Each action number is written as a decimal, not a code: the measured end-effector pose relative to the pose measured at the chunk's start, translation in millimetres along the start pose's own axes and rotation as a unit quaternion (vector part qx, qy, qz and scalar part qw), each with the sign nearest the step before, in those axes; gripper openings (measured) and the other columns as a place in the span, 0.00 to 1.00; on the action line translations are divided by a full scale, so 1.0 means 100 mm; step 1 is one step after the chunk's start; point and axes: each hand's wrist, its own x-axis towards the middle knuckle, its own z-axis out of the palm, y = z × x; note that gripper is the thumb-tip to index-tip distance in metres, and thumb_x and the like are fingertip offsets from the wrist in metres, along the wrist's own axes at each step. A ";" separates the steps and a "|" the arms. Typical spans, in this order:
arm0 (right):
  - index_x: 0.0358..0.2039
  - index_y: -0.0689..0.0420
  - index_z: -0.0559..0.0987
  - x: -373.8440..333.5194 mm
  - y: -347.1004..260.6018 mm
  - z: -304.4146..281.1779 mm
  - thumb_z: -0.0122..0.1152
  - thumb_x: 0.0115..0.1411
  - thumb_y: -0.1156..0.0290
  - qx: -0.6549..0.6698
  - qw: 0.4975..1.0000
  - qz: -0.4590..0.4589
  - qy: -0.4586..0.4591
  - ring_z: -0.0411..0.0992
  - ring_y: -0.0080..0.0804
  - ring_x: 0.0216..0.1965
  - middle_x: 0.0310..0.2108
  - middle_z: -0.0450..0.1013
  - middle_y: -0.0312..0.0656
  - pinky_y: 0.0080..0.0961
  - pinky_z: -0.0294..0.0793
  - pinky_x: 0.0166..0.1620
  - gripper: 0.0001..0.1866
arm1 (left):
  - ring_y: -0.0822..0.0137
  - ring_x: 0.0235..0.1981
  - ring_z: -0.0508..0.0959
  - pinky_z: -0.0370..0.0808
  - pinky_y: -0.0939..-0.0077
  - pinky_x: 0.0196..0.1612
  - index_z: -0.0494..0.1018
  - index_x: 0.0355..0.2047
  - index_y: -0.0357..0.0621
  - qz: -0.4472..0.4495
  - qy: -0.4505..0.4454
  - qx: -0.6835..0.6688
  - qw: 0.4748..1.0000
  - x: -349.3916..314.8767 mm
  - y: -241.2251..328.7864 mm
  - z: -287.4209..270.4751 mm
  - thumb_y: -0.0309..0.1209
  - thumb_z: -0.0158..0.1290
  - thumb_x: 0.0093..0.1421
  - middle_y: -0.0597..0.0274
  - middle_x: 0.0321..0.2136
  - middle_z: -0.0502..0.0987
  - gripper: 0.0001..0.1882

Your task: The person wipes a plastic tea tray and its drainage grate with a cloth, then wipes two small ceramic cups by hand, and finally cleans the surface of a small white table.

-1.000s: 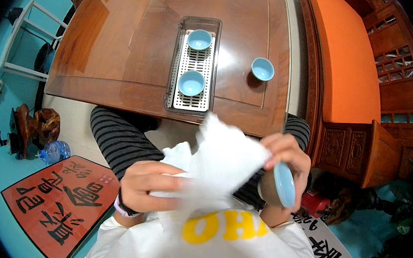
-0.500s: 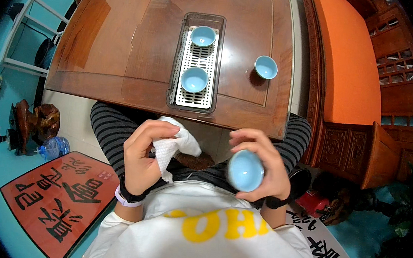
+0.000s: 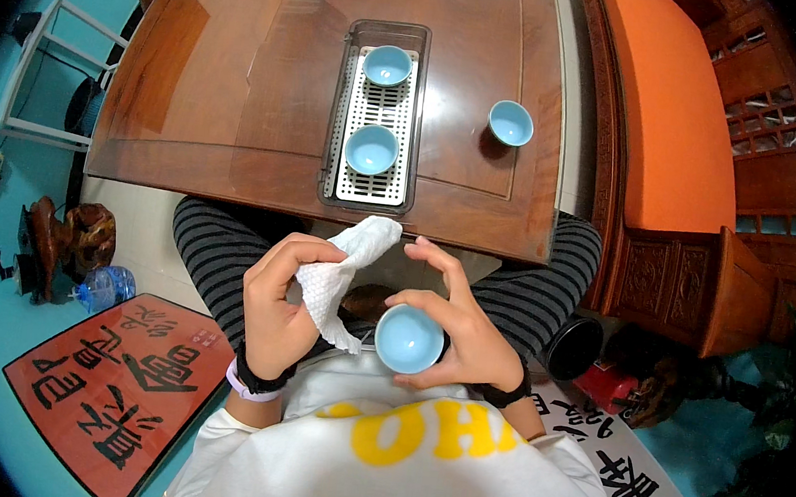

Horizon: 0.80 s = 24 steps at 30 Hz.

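Note:
Over my lap, my left hand [image 3: 276,296] pinches a crumpled white textured cloth [image 3: 345,277], one end of it sticking up toward the table. Beside it, my right hand [image 3: 468,337] cups a pale blue teacup [image 3: 409,340], its opening facing up; the thumb and lower fingers rest round it while the index finger points away. Cloth and cup are close together but appear apart. On the table, one blue cup [image 3: 387,66] and a nearer blue cup [image 3: 371,150] stand on a slotted tea tray [image 3: 332,170]. Another blue cup [image 3: 511,123] stands on the wood to the right.
The wooden table [image 3: 265,140] has its front edge just beyond my hands. To the right is a carved wooden bench with an orange cushion [image 3: 678,122]. A red sign with black brushwork [image 3: 117,384] and a water bottle [image 3: 107,289] lie on the left.
My right hand has brought the cup leftward, closer to the cloth. In my left hand the cloth's loose end has swung up from its drooping position.

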 end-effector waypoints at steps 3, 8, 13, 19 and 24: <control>0.43 0.52 0.75 0.04 0.04 -0.01 0.75 0.34 0.62 -0.015 1.000 -0.014 0.010 0.43 0.59 0.66 0.62 0.49 0.53 0.52 0.47 0.64 0.32 | 0.65 0.32 0.77 0.71 0.78 0.36 0.73 0.32 0.34 -0.009 -0.011 -0.027 1.000 -0.01 0.01 -0.02 0.19 0.57 0.49 0.55 0.30 0.76 0.09; 0.43 0.56 0.74 0.10 0.13 -0.02 0.74 0.34 0.62 -0.021 0.999 -0.037 0.015 0.49 0.56 0.64 0.56 0.59 0.51 0.53 0.47 0.64 0.32 | 0.68 0.32 0.77 0.71 0.81 0.35 0.73 0.32 0.35 -0.027 -0.030 -0.064 0.997 -0.02 0.02 -0.02 0.20 0.58 0.49 0.56 0.30 0.76 0.09; 0.44 0.58 0.74 0.02 0.04 -0.20 0.74 0.34 0.64 0.043 0.999 -0.013 0.005 0.67 0.47 0.52 0.48 0.67 0.48 0.38 0.65 0.56 0.34 | 0.70 0.30 0.77 0.70 0.83 0.34 0.73 0.32 0.36 -0.122 -0.099 -0.088 0.984 -0.06 -0.13 -0.21 0.22 0.55 0.54 0.61 0.29 0.77 0.05; 0.46 0.60 0.73 0.03 -0.26 -0.45 0.76 0.29 0.64 0.121 0.988 -0.072 -0.062 0.69 0.44 0.46 0.46 0.68 0.48 0.31 0.69 0.49 0.39 | 0.61 0.32 0.76 0.74 0.70 0.35 0.66 0.38 0.29 -0.205 -0.166 -0.671 0.693 -0.14 -0.46 -0.30 0.37 0.45 0.60 0.44 0.34 0.75 0.18; 0.44 0.60 0.74 0.13 -0.41 -0.39 0.77 0.28 0.63 0.021 0.998 -0.050 0.021 0.70 0.44 0.45 0.46 0.67 0.48 0.32 0.69 0.47 0.39 | 0.59 0.44 0.73 0.71 0.69 0.49 0.65 0.47 0.37 -0.295 -0.236 -0.829 0.412 -0.26 -1.27 0.30 0.39 0.41 0.66 0.53 0.45 0.73 0.18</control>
